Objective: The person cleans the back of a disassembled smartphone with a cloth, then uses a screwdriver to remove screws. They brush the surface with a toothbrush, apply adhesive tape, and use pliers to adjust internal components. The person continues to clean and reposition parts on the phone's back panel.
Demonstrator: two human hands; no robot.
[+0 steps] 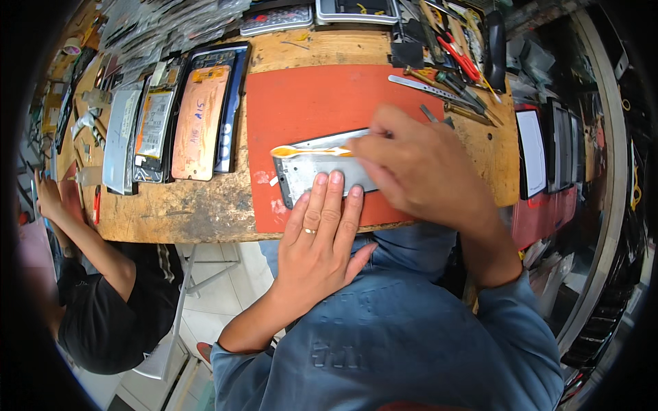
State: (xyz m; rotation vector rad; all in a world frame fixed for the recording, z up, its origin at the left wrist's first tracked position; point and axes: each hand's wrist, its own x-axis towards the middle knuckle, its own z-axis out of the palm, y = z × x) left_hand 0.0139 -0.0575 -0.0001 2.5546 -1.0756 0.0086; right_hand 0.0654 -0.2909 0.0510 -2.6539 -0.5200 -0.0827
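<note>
A flat grey phone frame point(301, 179) with a dark rim lies slightly tilted on the orange-red mat point(312, 96). My left hand point(322, 236), with a ring on one finger, rests its outstretched fingers flat on the frame's near side. Over the far part of the frame, my right hand point(418, 161) is closed around the right end of a slim orange-and-white strip or stick point(312, 151) with a rounded left tip. Its exact kind is unclear. My right fingers hide its gripped end and the frame's right part.
Opened phones and a copper-coloured back panel point(200, 123) lie left of the mat. Tweezers point(432, 88), screwdrivers and red-handled pliers point(459, 58) crowd the far right. Trays point(356, 10) stand at the back. At left, another person's arm point(96, 233) reaches over the bench.
</note>
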